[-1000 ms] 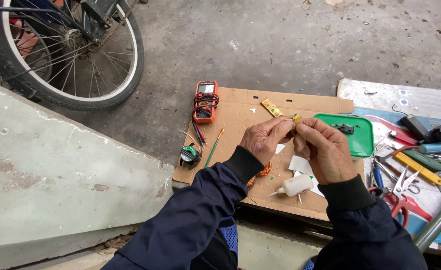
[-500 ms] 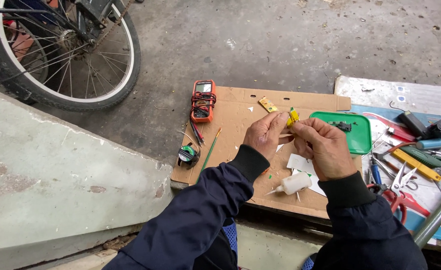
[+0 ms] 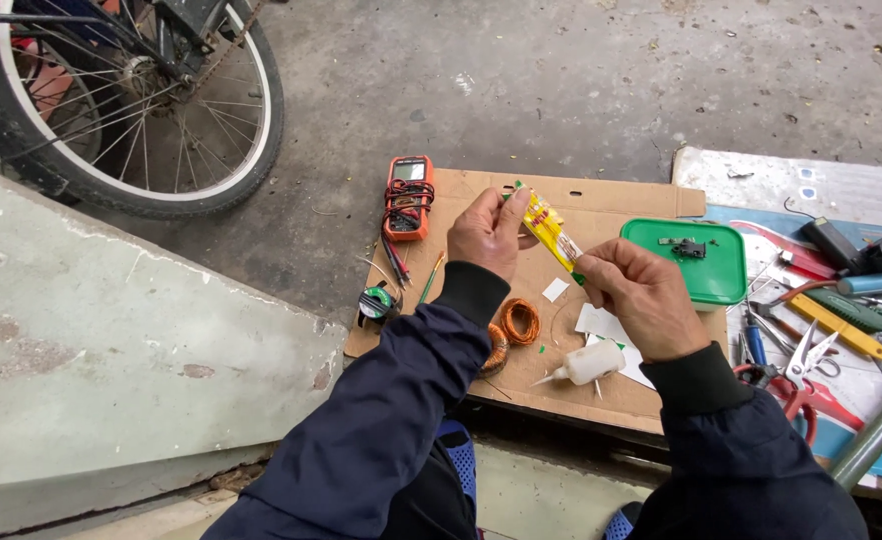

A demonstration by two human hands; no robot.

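Holding yellow tube (image 3: 547, 228) | left hand (image 3: 488, 232) pinches far end | right hand (image 3: 639, 296) grips near cap | axis far-left to near-right

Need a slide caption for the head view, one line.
Both hands, left hand and right hand, hold a small yellow tube over a brown cardboard sheet.

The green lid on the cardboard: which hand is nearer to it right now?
Right. The right hand is just left of the green lid, pinching the yellow tube; the left hand holds the tube's far end, farther left.
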